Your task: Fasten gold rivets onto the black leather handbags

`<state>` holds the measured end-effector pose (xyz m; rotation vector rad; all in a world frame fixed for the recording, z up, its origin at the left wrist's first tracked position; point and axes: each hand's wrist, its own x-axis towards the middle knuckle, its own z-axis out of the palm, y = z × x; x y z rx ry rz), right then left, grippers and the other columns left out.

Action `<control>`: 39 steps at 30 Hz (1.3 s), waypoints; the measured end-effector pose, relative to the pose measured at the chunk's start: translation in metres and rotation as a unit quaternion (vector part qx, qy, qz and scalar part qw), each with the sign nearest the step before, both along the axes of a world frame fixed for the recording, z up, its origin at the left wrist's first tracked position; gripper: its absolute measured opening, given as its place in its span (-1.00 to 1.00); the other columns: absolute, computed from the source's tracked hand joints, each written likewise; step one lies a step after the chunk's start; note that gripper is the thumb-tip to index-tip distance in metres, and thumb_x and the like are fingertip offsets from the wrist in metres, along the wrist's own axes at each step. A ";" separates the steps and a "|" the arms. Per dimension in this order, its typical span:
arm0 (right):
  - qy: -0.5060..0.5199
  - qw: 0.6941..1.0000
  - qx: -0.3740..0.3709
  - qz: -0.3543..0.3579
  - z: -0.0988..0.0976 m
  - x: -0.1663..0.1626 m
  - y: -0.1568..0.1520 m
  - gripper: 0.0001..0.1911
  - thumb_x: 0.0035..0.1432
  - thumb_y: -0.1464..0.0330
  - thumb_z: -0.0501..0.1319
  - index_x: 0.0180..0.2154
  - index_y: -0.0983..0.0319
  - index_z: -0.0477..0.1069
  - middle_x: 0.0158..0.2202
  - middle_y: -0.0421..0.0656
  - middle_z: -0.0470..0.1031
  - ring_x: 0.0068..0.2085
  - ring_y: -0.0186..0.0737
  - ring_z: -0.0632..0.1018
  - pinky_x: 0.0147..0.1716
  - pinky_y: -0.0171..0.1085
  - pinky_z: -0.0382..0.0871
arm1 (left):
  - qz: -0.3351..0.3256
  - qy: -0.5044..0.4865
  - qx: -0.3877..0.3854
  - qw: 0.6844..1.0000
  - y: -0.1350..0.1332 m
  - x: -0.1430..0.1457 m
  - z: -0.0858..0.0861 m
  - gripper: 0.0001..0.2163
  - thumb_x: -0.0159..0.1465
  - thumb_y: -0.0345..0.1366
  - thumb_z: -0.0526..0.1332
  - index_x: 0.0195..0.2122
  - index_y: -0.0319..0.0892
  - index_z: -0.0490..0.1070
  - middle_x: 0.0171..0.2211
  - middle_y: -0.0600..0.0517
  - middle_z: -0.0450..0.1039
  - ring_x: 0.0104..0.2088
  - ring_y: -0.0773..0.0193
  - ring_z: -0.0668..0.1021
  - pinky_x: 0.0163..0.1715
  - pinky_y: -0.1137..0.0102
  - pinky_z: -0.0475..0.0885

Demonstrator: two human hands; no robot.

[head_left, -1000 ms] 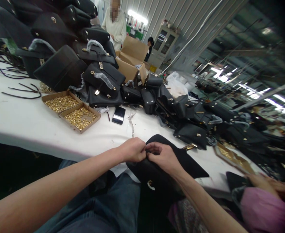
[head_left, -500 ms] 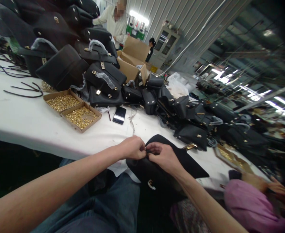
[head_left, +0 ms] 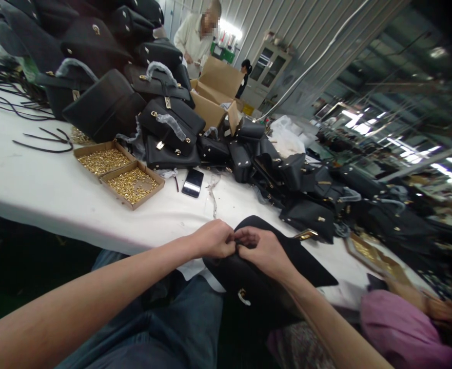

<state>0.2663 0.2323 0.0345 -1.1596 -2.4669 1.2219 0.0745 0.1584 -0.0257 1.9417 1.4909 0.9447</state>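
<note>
A black handbag [head_left: 306,261] lies across the table edge and my lap, its gold clasp [head_left: 306,234] at the far side and a gold ring fitting [head_left: 243,296] on the near side. My left hand [head_left: 218,239] is closed in a pinch at the bag's upper left edge. Fingertip to fingertip with it, my right hand [head_left: 262,251] is curled and pinching at the same spot on the bag. Whatever small part sits between the fingertips is hidden.
Two cardboard trays of small gold fittings [head_left: 133,185] sit left on the white table [head_left: 56,179], near a phone [head_left: 192,183]. Black handbags [head_left: 172,123] are piled behind. At right is a co-worker's pink sleeve [head_left: 398,323]; another person [head_left: 195,38] stands at the back.
The view has shifted slightly, so the scene sits a little further right. Both hands keep pinching at the same place on the bag, with only slight finger movement.
</note>
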 end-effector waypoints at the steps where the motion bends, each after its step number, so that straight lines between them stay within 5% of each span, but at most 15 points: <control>1: -0.003 1.000 0.000 -0.003 -0.001 0.000 0.000 -0.66 0.07 0.43 0.33 -0.08 0.27 0.63 -0.15 -0.12 0.69 -0.15 -0.15 0.69 -0.08 -0.26 0.56 | 0.003 -0.011 -0.002 1.000 0.000 0.000 -0.001 -0.80 0.22 -0.30 0.23 -0.42 -0.24 0.63 -0.53 -0.04 0.51 -0.56 0.32 0.35 -0.49 0.36 0.12; 10: -0.017 0.999 -0.021 0.018 -0.003 -0.002 0.008 -0.68 0.04 0.45 0.34 -0.11 0.29 0.62 -0.20 -0.13 0.68 -0.18 -0.16 0.68 -0.13 -0.27 0.53 | -0.042 -0.120 -0.083 0.988 -0.002 -0.011 -0.001 -0.79 0.17 -0.31 0.26 -0.31 -0.29 0.67 -0.51 0.05 0.51 -0.50 0.36 0.40 -0.47 0.43 0.21; 16: -0.025 0.998 -0.020 0.053 -0.002 0.002 0.012 -0.64 0.10 0.44 0.33 -0.03 0.27 0.65 -0.13 -0.10 0.70 -0.14 -0.12 0.70 -0.08 -0.23 0.56 | -0.013 -0.077 -0.029 0.997 -0.004 -0.004 0.000 -0.86 0.13 -0.35 0.26 -0.53 -0.26 0.52 -0.65 0.09 0.27 -0.56 0.38 0.28 -0.51 0.39 0.09; 23: -0.017 0.997 0.029 0.075 0.004 -0.002 0.009 -0.59 0.09 0.49 0.30 0.00 0.23 0.66 -0.09 -0.11 0.70 -0.15 -0.12 0.69 -0.10 -0.23 0.58 | 0.004 -0.024 0.006 1.000 -0.004 0.001 0.000 -0.83 0.21 -0.35 0.23 -0.46 -0.24 0.58 -0.55 -0.02 0.48 -0.55 0.33 0.35 -0.48 0.37 0.13; 30: -0.008 0.999 0.021 0.038 -0.003 -0.004 0.007 -0.64 0.10 0.45 0.30 -0.04 0.25 0.65 -0.14 -0.14 0.69 -0.16 -0.16 0.70 -0.10 -0.27 0.57 | 0.040 -0.033 0.020 0.998 -0.003 0.011 -0.010 -0.82 0.24 -0.32 0.22 -0.42 -0.22 0.59 -0.48 -0.08 0.56 -0.48 0.23 0.48 -0.44 0.35 0.18; 39: -0.014 0.999 -0.019 -0.035 -0.010 -0.004 0.010 -0.63 -0.04 0.41 0.36 -0.12 0.30 0.62 -0.21 -0.11 0.69 -0.19 -0.15 0.68 -0.13 -0.26 0.53 | 0.062 -0.114 -0.089 0.988 -0.006 0.005 -0.012 -0.77 0.27 -0.22 0.21 -0.35 -0.21 0.63 -0.50 0.00 0.54 -0.46 0.26 0.51 -0.47 0.40 0.21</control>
